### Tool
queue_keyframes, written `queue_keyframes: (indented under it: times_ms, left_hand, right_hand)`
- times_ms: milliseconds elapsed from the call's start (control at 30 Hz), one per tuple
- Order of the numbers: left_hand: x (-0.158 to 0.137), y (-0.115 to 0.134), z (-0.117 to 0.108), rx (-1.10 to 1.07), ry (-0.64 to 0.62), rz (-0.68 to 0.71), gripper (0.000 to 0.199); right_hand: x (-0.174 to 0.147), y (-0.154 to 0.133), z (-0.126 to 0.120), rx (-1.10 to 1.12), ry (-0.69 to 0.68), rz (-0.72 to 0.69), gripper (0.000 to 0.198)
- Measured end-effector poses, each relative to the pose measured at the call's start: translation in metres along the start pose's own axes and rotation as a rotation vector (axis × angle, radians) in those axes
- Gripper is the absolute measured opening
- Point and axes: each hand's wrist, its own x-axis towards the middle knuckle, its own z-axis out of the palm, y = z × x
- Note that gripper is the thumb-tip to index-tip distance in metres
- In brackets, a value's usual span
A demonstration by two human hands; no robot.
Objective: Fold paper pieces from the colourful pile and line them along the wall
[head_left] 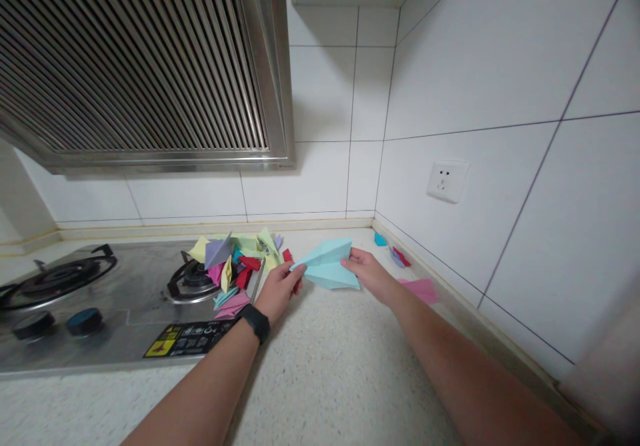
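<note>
A light blue paper plane (327, 265) is held between my two hands above the speckled countertop (330, 366). Its narrow tip points left, where my left hand (281, 289) pinches it between thumb and fingers. At the wider right end, my right hand (369, 273) grips the paper's edge, thumb on top. A black band circles my left wrist. Just left of my left hand, a pile of folded paper pieces (219, 253) in yellow, purple, red, pink, teal and green spreads over the right burner and the counter behind.
A steel gas stove (135, 299) with two knobs lies on the left, under a slatted range hood (145, 66). Along the right wall are a pink paper (421, 290), a small blue paper (380, 239) and red and purple pieces (400, 257). A socket (447, 181) is above.
</note>
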Motion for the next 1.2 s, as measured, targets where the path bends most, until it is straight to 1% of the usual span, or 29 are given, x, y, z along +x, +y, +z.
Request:
queue_keyframes:
  times_ms: [100,200,333,467,633,767,900,1067,1200]
  left_hand:
    - [0.000,0.000,0.001,-0.048,-0.009,-0.014,0.038]
    - [0.000,0.000,0.002,-0.043,0.000,-0.029,0.037]
    - [0.002,-0.004,0.001,-0.043,0.028,0.020,0.038]
    - [0.003,-0.007,-0.001,-0.063,0.024,0.055,0.038]
    - [0.003,-0.006,0.001,-0.062,0.011,0.042,0.039]
    - [0.001,-0.002,0.001,-0.057,-0.020,0.027,0.038]
    - [-0.001,0.000,0.001,-0.040,-0.053,-0.004,0.034]
    - [-0.001,0.001,0.000,-0.048,-0.038,-0.016,0.035]
    - [0.000,0.000,-0.001,-0.043,-0.005,-0.007,0.035]
  right_hand:
    - [0.001,0.001,0.000,-0.010,0.029,0.012,0.031]
    - [0.001,0.001,-0.001,-0.017,0.044,0.025,0.032]
    - [0.002,0.004,-0.003,-0.028,0.047,0.025,0.032]
    - [0.001,0.006,-0.004,-0.066,0.043,0.039,0.033]
    - [0.000,0.005,-0.004,-0.106,0.055,0.057,0.034]
    - [0.001,0.006,-0.004,-0.111,0.067,0.050,0.035]
    - [0.001,0.006,-0.004,-0.121,0.051,0.042,0.031]
    - [-0.001,0.002,-0.004,-0.121,0.025,0.021,0.028]
    - [-0.001,-0.004,-0.006,-0.132,0.068,-0.010,0.025]
